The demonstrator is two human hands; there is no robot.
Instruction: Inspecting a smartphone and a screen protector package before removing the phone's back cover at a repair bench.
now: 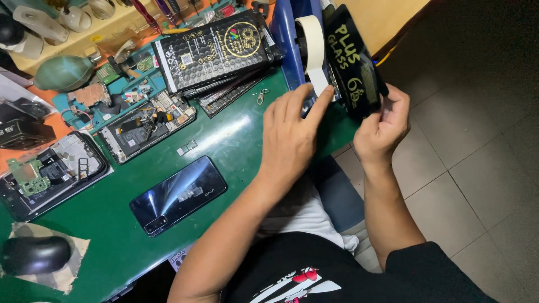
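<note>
Holding the flat black packet [355,67] with gold lettering out past the edge of the green bench [112,241], the right hand [383,124] has its fingers curled and clamped on the packet's lower right side, while the left hand [292,132] reaches across to the roll of pale masking tape [311,42] that sits against the packet's near face. The left index finger and thumb look pinched on the loose strip hanging from the roll, though the fingertips partly cover it, so whether they truly grip the tape or only press it cannot be told for sure. To do this well, the right hand should probably keep the packet steady and tilted as it is, giving the left a firm surface to draw against; the strip wants a straight, even pull so it does not twist or stick to itself. The packet hangs over the tiled floor, so a slack grip could drop it. On the bench behind, a stack of similar black packets [216,50], an opened phone [147,126] showing its boards, and a dark blue phone [178,194] lying back-up sit well apart from both hands.
</note>
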